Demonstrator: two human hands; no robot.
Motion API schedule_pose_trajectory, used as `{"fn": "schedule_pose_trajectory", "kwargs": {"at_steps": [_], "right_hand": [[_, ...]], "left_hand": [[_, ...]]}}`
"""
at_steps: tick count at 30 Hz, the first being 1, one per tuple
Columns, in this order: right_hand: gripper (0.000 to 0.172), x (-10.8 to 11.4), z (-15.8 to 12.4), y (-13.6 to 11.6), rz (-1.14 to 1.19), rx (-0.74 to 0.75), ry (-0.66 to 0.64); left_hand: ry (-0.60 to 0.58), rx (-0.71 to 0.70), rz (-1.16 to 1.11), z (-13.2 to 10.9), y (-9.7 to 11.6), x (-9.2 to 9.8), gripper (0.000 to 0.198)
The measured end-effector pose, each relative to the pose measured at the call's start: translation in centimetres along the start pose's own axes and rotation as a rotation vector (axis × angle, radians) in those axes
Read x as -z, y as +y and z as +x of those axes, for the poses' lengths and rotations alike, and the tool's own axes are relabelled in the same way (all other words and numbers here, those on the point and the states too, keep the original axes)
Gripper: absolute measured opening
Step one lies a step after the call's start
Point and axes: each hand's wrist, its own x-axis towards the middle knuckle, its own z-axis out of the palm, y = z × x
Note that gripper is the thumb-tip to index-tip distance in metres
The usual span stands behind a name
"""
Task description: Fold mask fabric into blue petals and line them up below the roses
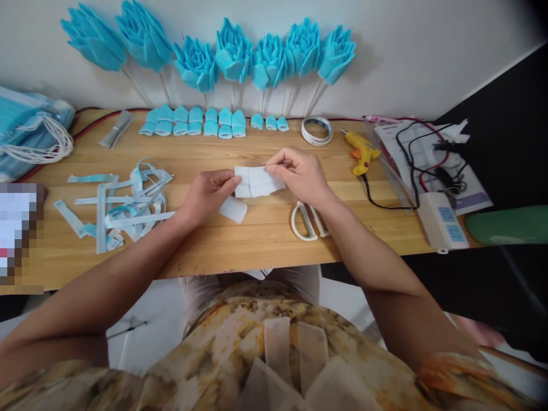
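Observation:
Between my two hands is a small white piece of soft fabric (pixel 257 181), held just above the wooden table. My left hand (pixel 212 191) pinches its left end between thumb and fingers. At the other end, my right hand (pixel 297 171) grips the upper right corner. Another pale fabric piece (pixel 233 209) lies on the table just below my left fingers. White-handled scissors (pixel 303 221) rest by my right forearm, which partly hides them. Behind my hands stand rows of small folded blue fabric pieces (pixel 209 121).
Blue fabric flowers (pixel 233 51) on sticks lean along the wall. Cut strips (pixel 128 200) are heaped left. A tape roll (pixel 317 131), a yellow glue gun (pixel 362 151) with its cord and a power strip (pixel 443 220) are right. Bagged blue masks (pixel 29 128) lie far left.

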Motion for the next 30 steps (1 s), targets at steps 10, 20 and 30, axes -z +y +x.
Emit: {"fn": "schedule_pose_trajectory", "kwargs": {"at_steps": [10, 20, 30], "right_hand": [[0.021, 0.7, 0.5, 1.0, 0.005, 0.055, 0.209], [0.024, 0.2, -0.1, 0.3, -0.057, 0.058, 0.167], [0.024, -1.3, -1.4, -1.3, -0.104, 0.085, 0.013]], "left_hand": [[0.025, -0.046, 0.036, 0.2, -1.2, -0.4, 0.031], [0.102, -0.22, 0.063, 0.2, -0.2, 0.0, 0.039], [-0.003, -0.153, -0.009, -0.2, 0.2, -1.3, 0.035]]}}
